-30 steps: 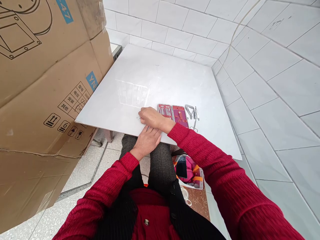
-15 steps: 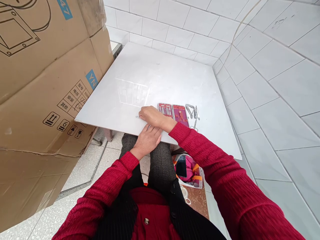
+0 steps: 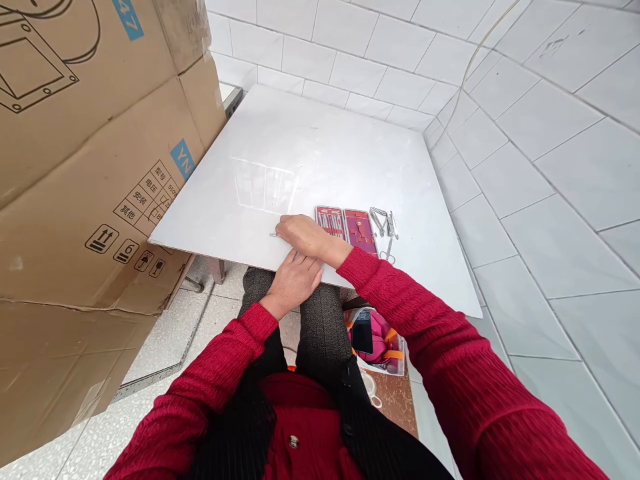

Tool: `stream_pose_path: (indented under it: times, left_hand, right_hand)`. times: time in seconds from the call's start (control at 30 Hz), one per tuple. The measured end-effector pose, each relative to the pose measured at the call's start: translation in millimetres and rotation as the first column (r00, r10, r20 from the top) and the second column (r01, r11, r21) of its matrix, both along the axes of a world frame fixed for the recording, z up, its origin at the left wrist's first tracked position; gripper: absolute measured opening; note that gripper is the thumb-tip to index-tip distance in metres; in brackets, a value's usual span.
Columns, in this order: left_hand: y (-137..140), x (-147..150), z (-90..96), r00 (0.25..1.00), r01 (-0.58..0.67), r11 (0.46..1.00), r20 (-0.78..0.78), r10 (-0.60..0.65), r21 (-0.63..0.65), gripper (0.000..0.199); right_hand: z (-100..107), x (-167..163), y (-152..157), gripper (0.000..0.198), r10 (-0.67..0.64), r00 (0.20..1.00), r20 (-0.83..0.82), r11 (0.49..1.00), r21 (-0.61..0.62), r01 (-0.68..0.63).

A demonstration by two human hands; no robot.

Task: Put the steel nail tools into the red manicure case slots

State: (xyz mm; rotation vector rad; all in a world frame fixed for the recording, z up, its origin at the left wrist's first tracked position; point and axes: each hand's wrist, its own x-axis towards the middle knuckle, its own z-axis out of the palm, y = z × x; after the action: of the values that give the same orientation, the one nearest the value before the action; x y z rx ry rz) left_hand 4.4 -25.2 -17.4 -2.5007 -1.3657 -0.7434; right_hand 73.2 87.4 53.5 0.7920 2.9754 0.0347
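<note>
My right hand (image 3: 303,235) is closed over the near part of the white table. Out past its fingers pokes the tip of a small silver manicure tool (image 3: 273,235); the rest is hidden in the grip, so its exact kind does not show. Just below, my left hand (image 3: 296,281) lies at the table's front edge with fingers stretched out, their tips partly under my right hand. An opened red manicure case (image 3: 360,228) sits right of my right hand, with several tools in its left half. Beside it lie cuticle nippers (image 3: 379,220), nail clippers (image 3: 390,224) and small scissors (image 3: 387,253).
A white tabletop (image 3: 345,153) reaches back to the tiled wall (image 3: 370,33). On the left stands a large cardboard box (image 3: 115,167). Below the table at right, a bag (image 3: 383,343) with a dark phone (image 3: 363,332) on it rests near a roll of tape (image 3: 369,385).
Both hands keep nearly the same place. My right hand has shifted very slightly, and the view has moved a little, showing more of the scissors.
</note>
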Motion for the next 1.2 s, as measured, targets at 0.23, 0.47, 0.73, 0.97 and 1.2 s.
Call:
stream_pose_path:
  times: [0.23,0.47,0.73,0.97,1.2]
  left_hand:
    - [1,0,-2.1,1.000,0.001,1.000,0.002,-0.001,0.012,0.020]
    - [1,1,-2.1,1.000,-0.004,1.000,-0.001,0.004,-0.006,0.019]
    - [0,1,-2.0,1.000,-0.008,1.000,0.001,0.008,-0.024,0.022]
    - [0,1,-5.5,1.000,-0.016,0.999,0.027,0.017,-0.028,0.025]
    - [0,1,-4.7,1.000,-0.008,1.000,0.009,0.008,-0.010,0.024]
  right_hand:
    - [3,3,-4,0.029,-0.008,1.000,-0.007,1.000,-0.006,0.008]
    - [3,4,-8,0.029,-0.018,0.999,-0.035,1.000,-0.008,0.018]
    - [5,-3,-12,0.023,-0.051,0.998,0.029,0.999,-0.011,0.051]
    - [-1,-9,-10,0.020,-0.042,0.998,0.054,0.999,0.033,0.040]
    - [-6,-6,-8,0.023,0.002,0.994,0.108,0.996,0.094,-0.012]
